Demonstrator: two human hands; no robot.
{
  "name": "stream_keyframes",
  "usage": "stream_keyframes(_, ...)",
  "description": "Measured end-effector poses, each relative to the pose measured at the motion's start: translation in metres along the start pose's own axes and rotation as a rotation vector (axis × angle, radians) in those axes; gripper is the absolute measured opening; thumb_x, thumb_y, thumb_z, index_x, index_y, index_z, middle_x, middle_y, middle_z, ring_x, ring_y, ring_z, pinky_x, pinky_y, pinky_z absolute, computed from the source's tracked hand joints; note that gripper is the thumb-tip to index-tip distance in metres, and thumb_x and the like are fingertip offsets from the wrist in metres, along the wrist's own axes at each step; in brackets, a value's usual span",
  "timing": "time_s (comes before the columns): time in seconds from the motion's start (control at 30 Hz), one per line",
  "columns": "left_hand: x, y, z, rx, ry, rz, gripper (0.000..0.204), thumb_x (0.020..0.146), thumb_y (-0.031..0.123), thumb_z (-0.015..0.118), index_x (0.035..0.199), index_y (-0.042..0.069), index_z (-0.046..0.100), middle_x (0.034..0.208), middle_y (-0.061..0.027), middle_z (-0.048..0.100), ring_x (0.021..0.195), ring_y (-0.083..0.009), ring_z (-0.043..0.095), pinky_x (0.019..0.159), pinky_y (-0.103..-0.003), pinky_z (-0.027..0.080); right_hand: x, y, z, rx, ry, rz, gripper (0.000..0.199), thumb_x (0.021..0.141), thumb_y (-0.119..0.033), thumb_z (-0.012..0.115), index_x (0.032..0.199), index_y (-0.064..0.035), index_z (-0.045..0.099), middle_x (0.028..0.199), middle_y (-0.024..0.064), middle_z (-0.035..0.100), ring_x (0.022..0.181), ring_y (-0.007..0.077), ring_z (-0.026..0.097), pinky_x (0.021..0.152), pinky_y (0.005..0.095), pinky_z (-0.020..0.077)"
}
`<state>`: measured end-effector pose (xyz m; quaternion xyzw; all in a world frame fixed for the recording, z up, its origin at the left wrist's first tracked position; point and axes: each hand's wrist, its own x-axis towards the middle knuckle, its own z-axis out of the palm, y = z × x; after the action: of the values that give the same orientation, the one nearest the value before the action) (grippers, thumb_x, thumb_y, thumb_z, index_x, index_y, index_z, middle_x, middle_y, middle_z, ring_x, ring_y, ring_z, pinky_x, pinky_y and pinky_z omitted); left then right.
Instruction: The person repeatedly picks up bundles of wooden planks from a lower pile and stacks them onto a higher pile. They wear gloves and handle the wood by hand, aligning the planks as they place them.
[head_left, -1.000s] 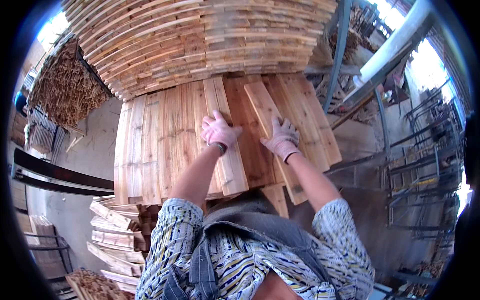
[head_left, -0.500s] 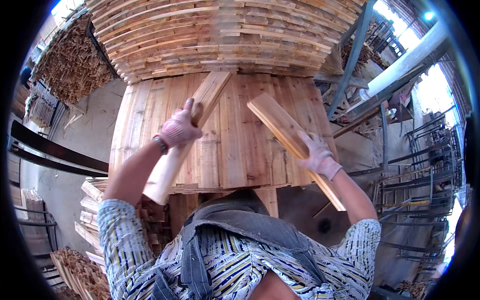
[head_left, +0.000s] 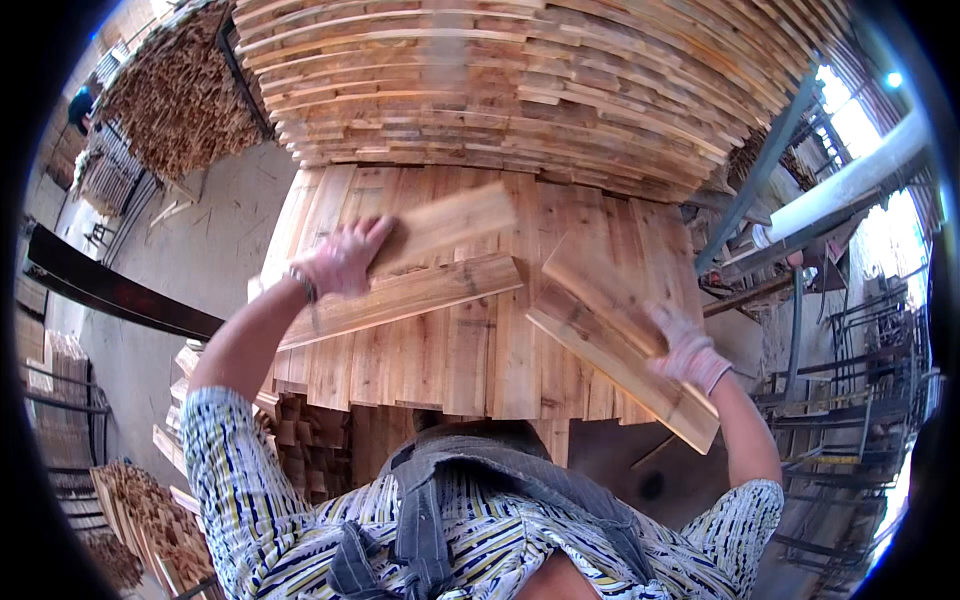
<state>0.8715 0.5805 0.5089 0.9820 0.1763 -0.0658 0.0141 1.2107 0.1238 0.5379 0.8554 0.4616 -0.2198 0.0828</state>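
My left hand (head_left: 342,262), in a pale pink glove, grips short wooden planks (head_left: 430,270) held roughly level over the flat layer of boards (head_left: 470,350) in front of me. My right hand (head_left: 685,350), also gloved, holds two more planks (head_left: 610,345) that slant down toward the right, their lower end past the layer's edge. Both sets of planks are lifted off the boards and look blurred. A tall stack of planks (head_left: 500,90) rises behind the layer.
Bundles of thin wood strips (head_left: 165,100) stand at the upper left. Piled offcuts (head_left: 140,510) lie low on the left. A dark beam (head_left: 110,290) crosses the left side. Metal racks (head_left: 850,380) and a grey pipe (head_left: 850,185) fill the right.
My left hand has swung its plank from steeply upright to nearly level and holds more wood. My right hand's planks have shifted lower and right. The view has tilted closer to the boards.
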Motion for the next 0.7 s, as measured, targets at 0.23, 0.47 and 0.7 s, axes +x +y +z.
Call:
stream_keyframes(0.23,0.139,-0.076,0.048,0.134,0.093,-0.112,0.104,0.074,0.018,0.073,0.161,0.009,0.018,0.164,-0.0198,0.029,0.148,-0.0430,0.032,0.122,-0.052,0.027,0.134,-0.033,-0.069,-0.270,0.059,0.070,0.105,0.080,-0.031,0.077,0.163,-0.0188,0.015,0.167,0.0155,0.022,0.153,0.0386,0.023,0.121,0.0477,0.0301)
stream_keyframes(0.47,0.168,-0.091,0.076,-0.044,-0.012,-0.204,0.094,0.070,0.028,0.079,0.152,0.010,0.037,0.155,-0.0149,0.044,0.145,-0.0382,0.038,0.117,-0.054,0.032,0.218,-0.054,-0.042,-0.242,-0.208,0.109,0.101,0.084,-0.039,0.074,0.164,-0.0246,0.013,0.168,0.0173,0.019,0.153,0.0371,0.025,0.122,0.0507,0.0277)
stream_keyframes(0.7,0.192,-0.135,0.090,-0.062,0.123,-0.227,0.070,0.087,0.027,0.061,0.152,0.011,0.041,0.157,-0.0167,0.040,0.146,-0.0408,0.034,0.119,-0.054,0.029,0.269,-0.064,-0.103,-0.231,-0.059,0.015,0.100,0.078,-0.023,0.075,0.162,-0.0323,0.022,0.162,0.0206,0.031,0.144,0.0417,0.039,0.116,0.0501,0.0376)
